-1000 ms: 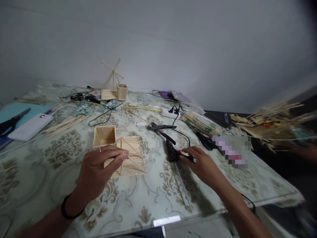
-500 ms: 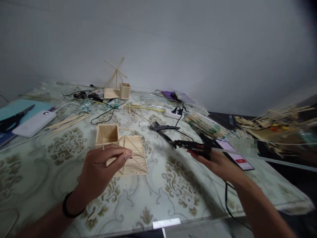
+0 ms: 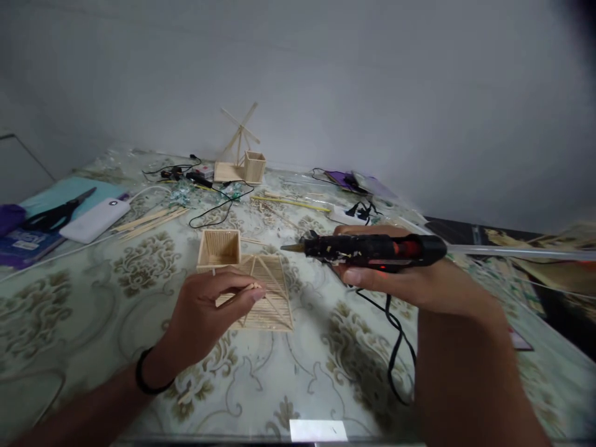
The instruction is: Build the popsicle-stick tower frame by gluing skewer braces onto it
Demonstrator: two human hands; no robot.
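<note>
My left hand (image 3: 214, 307) pinches a small wooden stick piece (image 3: 254, 286) between thumb and fingertips; most of it is hidden. Beneath that hand lies a flat panel of wooden sticks (image 3: 274, 273) with thin sticks set slantwise across it. An open-topped square stick box (image 3: 218, 247) stands at the panel's back left corner. My right hand (image 3: 395, 279) is wrapped round a black hot glue gun (image 3: 367, 249). Its nozzle points left, raised above the table to the right of the panel. A long clear glue stick (image 3: 512, 251) juts out of its back, and a small red light glows on its side.
A stick windmill with a small box (image 3: 255, 166) stands by the wall. Scissors (image 3: 60, 212) and a white power bank (image 3: 95, 220) lie at left. A white power strip (image 3: 347, 215) is behind the glue gun. Loose sticks (image 3: 149, 220) and black cables (image 3: 218, 214) are scattered about.
My right hand has brought the glue gun up and closer, turning its nozzle to the left. The left hand keeps its pinch over the panel. The whole view has shifted slightly.
</note>
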